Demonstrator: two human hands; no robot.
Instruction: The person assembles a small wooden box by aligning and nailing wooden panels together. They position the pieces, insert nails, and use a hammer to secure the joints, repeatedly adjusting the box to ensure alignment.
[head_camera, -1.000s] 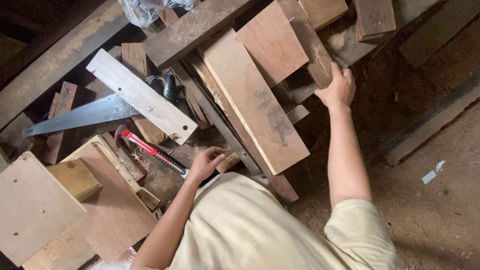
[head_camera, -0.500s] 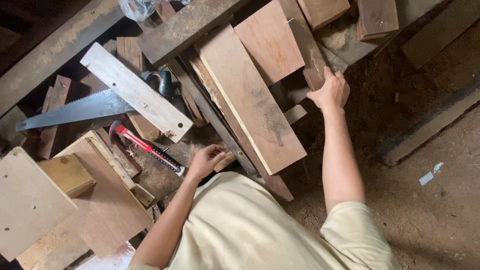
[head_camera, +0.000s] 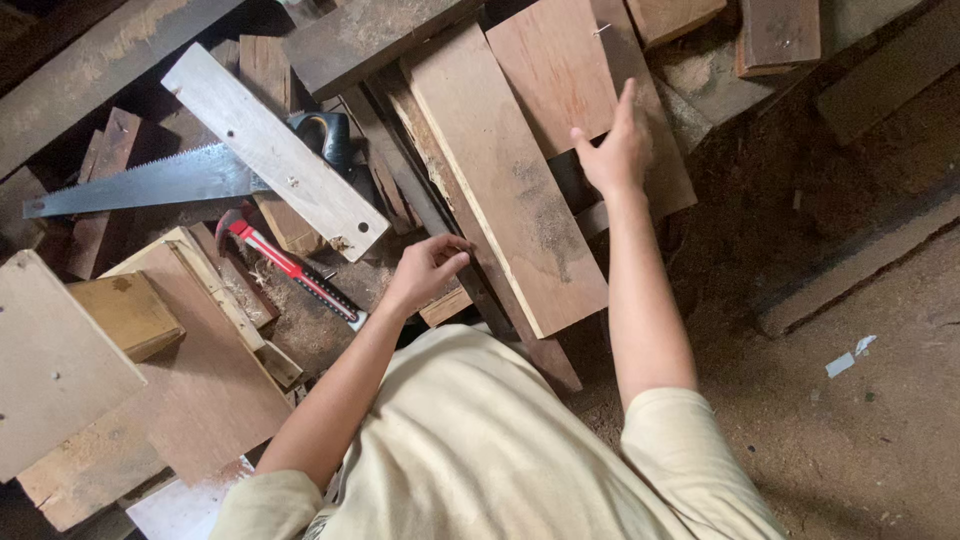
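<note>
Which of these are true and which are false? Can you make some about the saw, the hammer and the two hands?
1. The handsaw lies partly under a pale wooden plank. True.
2. The left hand holds the hammer. False: the hammer with the red handle lies on the ground beside that hand, untouched.
3. The right hand reaches out to a reddish-brown board. True.
4. The right hand is closed in a fist. False: its fingers are stretched out flat.
5. The saw's dark handle is in the left hand. False: no hand is on it.
6. The person wears a pale yellow shirt. True.
</note>
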